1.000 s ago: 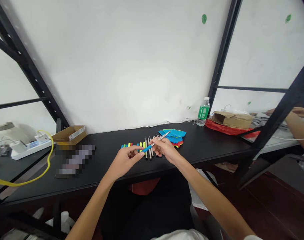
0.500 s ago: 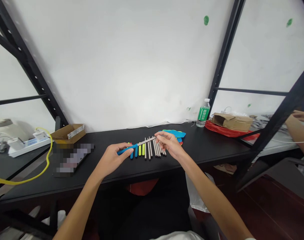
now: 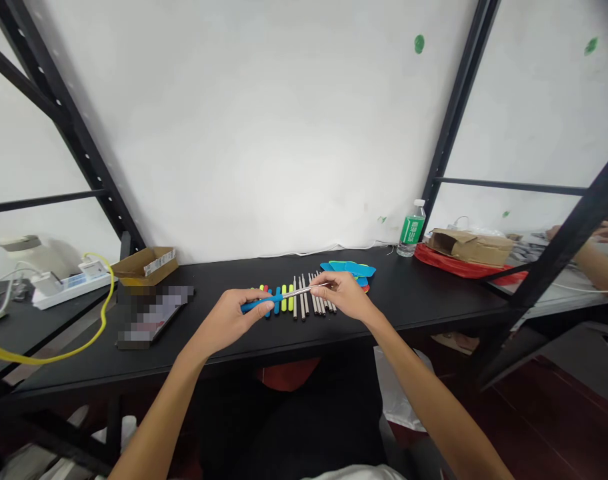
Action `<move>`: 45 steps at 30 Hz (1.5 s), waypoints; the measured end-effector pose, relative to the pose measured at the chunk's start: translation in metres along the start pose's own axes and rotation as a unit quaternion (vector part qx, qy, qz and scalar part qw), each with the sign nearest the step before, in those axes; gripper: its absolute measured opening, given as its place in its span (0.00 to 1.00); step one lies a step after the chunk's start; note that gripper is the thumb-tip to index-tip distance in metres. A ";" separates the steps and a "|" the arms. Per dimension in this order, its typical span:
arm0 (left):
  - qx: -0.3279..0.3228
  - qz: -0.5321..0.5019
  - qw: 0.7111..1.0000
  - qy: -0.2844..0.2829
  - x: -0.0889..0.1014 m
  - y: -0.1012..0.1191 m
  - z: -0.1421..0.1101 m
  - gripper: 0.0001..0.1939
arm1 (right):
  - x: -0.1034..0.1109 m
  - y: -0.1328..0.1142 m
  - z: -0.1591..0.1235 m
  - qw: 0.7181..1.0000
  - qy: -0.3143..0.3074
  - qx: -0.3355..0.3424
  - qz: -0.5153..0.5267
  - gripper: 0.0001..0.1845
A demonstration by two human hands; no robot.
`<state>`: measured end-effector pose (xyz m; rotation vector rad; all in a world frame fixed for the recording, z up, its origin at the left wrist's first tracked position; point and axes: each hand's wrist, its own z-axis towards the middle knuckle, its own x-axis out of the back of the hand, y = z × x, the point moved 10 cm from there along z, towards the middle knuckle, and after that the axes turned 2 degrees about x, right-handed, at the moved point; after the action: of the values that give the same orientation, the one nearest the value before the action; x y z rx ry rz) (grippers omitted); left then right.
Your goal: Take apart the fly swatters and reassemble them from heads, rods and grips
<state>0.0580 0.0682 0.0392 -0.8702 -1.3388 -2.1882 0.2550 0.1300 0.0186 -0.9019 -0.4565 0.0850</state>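
Note:
My left hand [image 3: 238, 319] is closed around the blue handle [image 3: 257, 305] of a slim metal rod [image 3: 297, 292], held above the black table. At its right end, my right hand [image 3: 343, 293] pinches the rod between thumb and fingers. Behind and below the rod lie several loose metal rods [image 3: 303, 308] side by side. To their left rest yellow handles [image 3: 287, 303] and blue handles [image 3: 277, 308], partly covered by my left hand. Flat blue plastic pieces [image 3: 354, 269] lie piled just beyond my right hand, with some yellow and red edges showing underneath.
A water bottle [image 3: 411, 230] stands at the back right, beside a torn cardboard box [image 3: 477, 247] on red plastic [image 3: 449, 265]. On the left are an open carton [image 3: 147, 268], a blurred dark flat item [image 3: 157, 317], a power strip [image 3: 71, 292] and a yellow cable [image 3: 103, 313]. Another person's arm [image 3: 597, 250] shows far right.
The rod is now more level, as my right hand has come down slightly at its end. Both grips stay the same. The whole view has shifted a little.

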 end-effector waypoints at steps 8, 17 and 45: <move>-0.007 0.011 1.000 -0.001 0.000 0.003 -0.002 0.18 | -0.001 -0.018 -0.003 0.997 -0.005 0.031 -0.068 0.16; -0.023 -0.005 1.000 0.006 0.001 0.008 -0.005 0.17 | -0.010 -0.024 -0.005 0.991 -0.040 0.055 -0.114 0.23; -0.003 0.034 0.999 -0.039 -0.001 0.003 -0.006 0.19 | -0.017 -0.029 -0.006 0.981 -0.031 0.087 -0.170 0.08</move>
<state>0.0589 0.0609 0.0386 -0.9972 -1.3199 -2.1275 0.2388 0.1029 0.0320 -0.6401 -0.6452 -0.1580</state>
